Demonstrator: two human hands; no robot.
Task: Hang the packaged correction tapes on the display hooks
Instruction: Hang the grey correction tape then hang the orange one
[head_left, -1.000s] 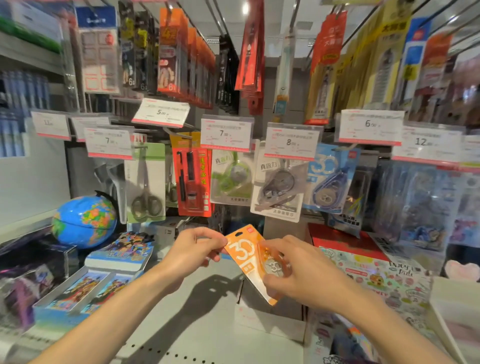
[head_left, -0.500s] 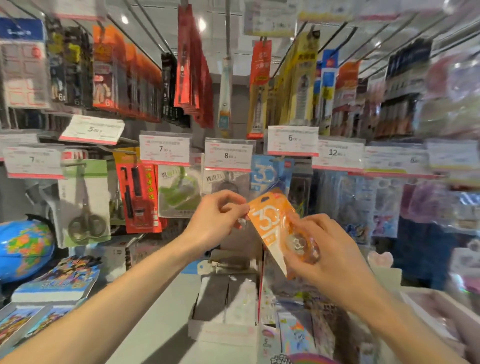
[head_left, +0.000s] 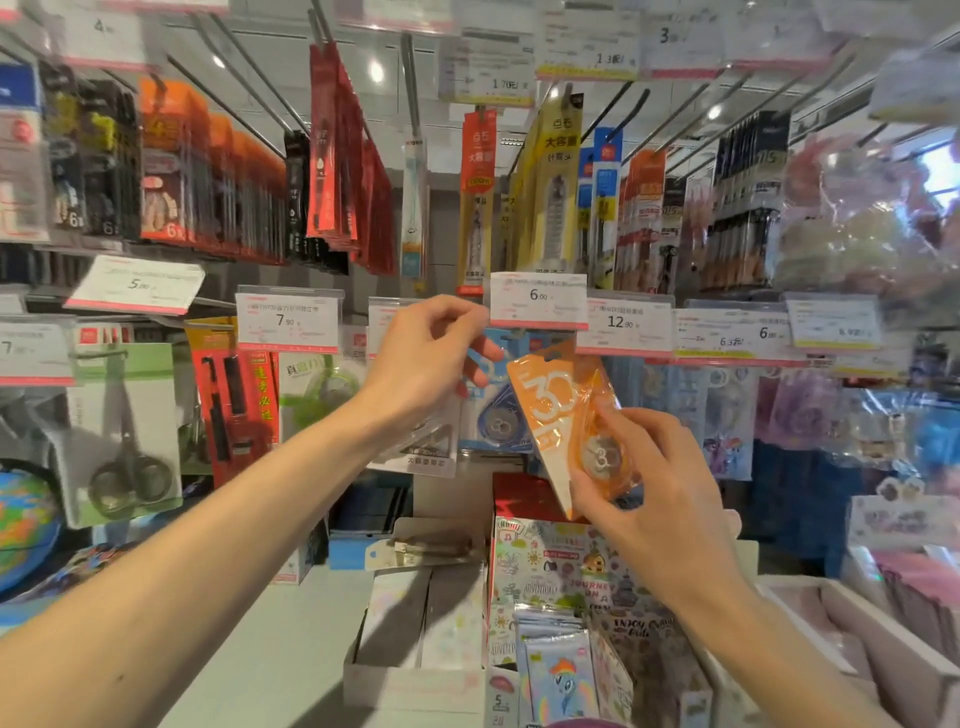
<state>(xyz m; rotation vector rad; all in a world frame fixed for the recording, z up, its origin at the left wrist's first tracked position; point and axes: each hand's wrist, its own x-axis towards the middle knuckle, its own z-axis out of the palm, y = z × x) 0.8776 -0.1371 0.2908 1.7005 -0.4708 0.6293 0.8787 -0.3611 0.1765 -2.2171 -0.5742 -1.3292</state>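
At left-centre, the left hand (head_left: 426, 358) has risen from half a second ago to the hook under the 6.00 tag (head_left: 538, 301), fingers pinching beside the hung blue correction tape (head_left: 498, 415). Right of it, right hand (head_left: 654, 499) grasps the orange correction tape (head_left: 550, 410), now raised with its hang-hole just below the tag; threading looks imminent.

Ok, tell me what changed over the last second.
The right hand raised the orange correction tape pack from shelf level up to the blue packs' hook. The left hand let go of its corner and reached for the hanging blue pack. The right hand's grip is unchanged.
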